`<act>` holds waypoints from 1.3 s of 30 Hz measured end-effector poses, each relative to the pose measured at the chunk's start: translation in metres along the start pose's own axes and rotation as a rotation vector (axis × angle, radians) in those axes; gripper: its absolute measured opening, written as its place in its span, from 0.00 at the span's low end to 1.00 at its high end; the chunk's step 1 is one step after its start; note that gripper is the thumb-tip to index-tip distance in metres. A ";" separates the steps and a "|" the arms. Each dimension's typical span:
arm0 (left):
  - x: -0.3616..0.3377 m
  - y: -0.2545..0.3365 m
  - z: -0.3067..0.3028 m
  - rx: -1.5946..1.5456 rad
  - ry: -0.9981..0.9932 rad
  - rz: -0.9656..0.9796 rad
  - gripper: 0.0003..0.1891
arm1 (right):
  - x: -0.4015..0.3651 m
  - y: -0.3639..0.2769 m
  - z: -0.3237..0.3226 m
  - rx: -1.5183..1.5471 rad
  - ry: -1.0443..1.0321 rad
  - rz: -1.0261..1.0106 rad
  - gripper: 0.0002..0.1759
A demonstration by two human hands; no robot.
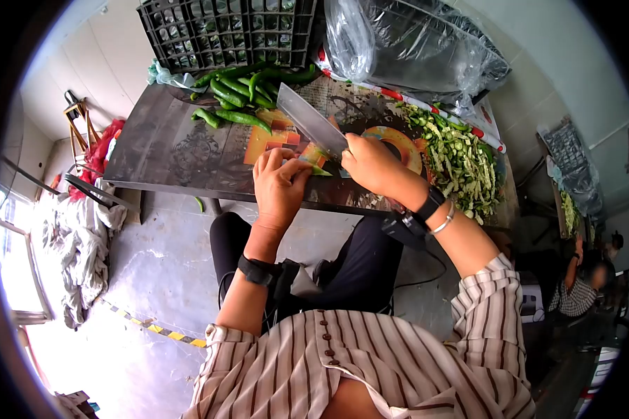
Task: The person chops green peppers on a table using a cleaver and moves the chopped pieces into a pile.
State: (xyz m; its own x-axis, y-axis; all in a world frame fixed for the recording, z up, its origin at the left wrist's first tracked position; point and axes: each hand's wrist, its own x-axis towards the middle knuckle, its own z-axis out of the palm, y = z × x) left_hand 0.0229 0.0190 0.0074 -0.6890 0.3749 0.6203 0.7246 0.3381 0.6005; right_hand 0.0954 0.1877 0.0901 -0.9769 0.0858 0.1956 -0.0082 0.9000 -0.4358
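My right hand (368,162) is closed round the handle of a cleaver (310,120), whose wide blade slants up and to the left over the table. With bent fingers my left hand (281,178) presses a green chili pepper (319,170) to the table near its front edge; only the pepper's tip shows past the fingers. The blade stands just right of and above that tip. Several whole green peppers (239,91) lie in a pile at the back. To the right of my right hand spreads a heap of chopped peppers (462,159).
A black plastic crate (227,31) stands at the table's back edge, beside a crate wrapped in clear plastic (419,45). The dark patterned table (167,150) ends just before my knees. Cloth (84,244) is piled at left. Another person (574,290) sits at far right.
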 end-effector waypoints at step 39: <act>-0.002 -0.004 0.000 -0.050 0.087 0.112 0.05 | 0.003 -0.016 -0.005 -0.005 -0.065 0.011 0.11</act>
State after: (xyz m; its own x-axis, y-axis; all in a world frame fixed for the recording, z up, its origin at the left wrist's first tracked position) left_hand 0.0211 0.0165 0.0037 -0.6044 0.3307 0.7248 0.7967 0.2546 0.5481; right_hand 0.0938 0.1754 0.1025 -0.9887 0.0676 0.1335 0.0031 0.9012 -0.4334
